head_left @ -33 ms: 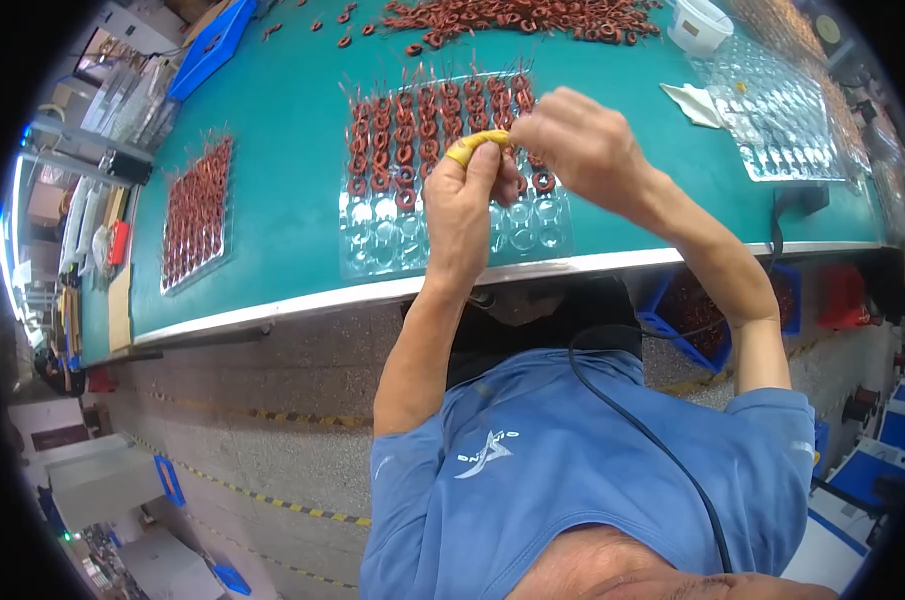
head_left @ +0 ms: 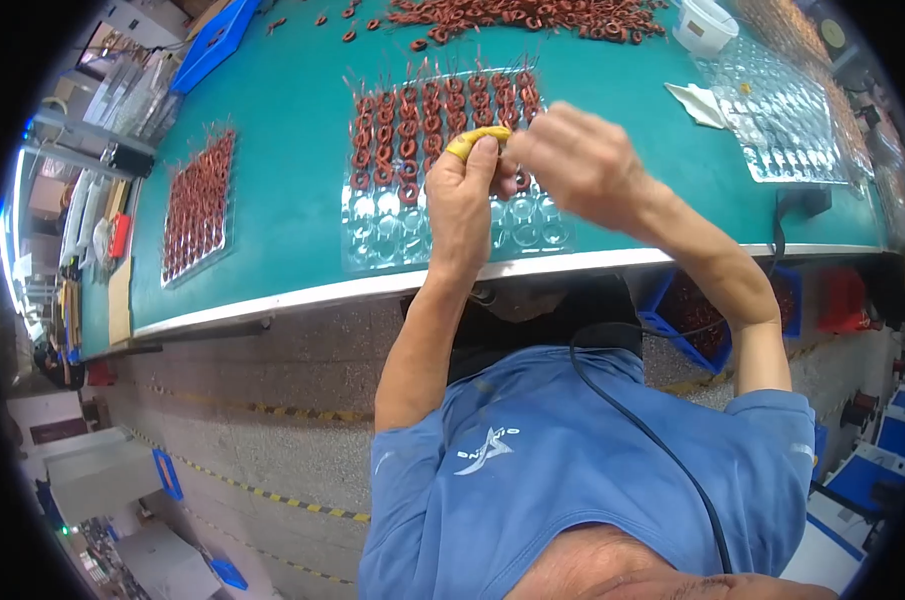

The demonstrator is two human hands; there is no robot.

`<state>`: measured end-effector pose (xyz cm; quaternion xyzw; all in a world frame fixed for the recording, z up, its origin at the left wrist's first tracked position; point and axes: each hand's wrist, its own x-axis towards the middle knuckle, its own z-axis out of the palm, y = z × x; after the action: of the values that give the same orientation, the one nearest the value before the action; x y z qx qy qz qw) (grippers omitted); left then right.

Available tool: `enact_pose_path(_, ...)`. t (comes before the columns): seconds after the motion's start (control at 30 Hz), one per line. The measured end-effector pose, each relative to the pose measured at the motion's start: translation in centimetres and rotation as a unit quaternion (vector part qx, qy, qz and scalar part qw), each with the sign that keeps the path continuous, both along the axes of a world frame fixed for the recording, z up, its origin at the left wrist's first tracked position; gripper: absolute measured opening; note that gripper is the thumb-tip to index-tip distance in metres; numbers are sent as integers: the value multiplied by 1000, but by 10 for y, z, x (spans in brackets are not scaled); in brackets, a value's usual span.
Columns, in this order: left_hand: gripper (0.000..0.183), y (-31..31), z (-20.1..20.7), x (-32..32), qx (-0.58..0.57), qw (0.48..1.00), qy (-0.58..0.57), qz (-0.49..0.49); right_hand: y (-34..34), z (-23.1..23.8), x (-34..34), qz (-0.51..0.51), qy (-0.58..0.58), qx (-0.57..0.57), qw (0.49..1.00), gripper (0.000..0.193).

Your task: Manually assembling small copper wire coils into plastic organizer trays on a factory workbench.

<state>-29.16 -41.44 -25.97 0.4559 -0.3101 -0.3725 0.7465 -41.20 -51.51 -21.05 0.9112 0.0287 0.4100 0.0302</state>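
My left hand (head_left: 460,195) is closed, thumb pressed to the index finger, which wears a yellow finger cover (head_left: 479,139). Close beside its fingertips, my right hand (head_left: 580,165) is curled in and blurred by motion. Whatever is pinched between them is too small and hidden to name. Beneath both hands lies a clear plastic blister tray (head_left: 374,238). Its far rows hold reddish-brown ring coils (head_left: 409,148) with wire ends sticking up. The pockets along its near edge hold no coils, and my hands cover part of the tray.
A heap of similar coils (head_left: 532,14) lies at the table's far side. Another filled tray (head_left: 198,205) sits to the left. At right are a white tub (head_left: 704,27), a white scrap (head_left: 697,104) and stacked clear trays (head_left: 787,130). A blue bin (head_left: 687,325) stands below the table edge.
My right hand has shifted slightly down and left, nearer my left fingertips. My left hand keeps its pinch almost in place.
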Motion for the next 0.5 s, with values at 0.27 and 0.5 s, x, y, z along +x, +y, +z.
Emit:
enact_pose_path(0.27, 21, 23, 2, -1, -14, 999, 1, 32, 12, -30, 6, -35, 8, 515, 856, 22)
enact_pose_path(0.5, 25, 33, -7, 14, -16, 999, -32, 3, 26, -42, -12, 71, 50, 624, 777, 40)
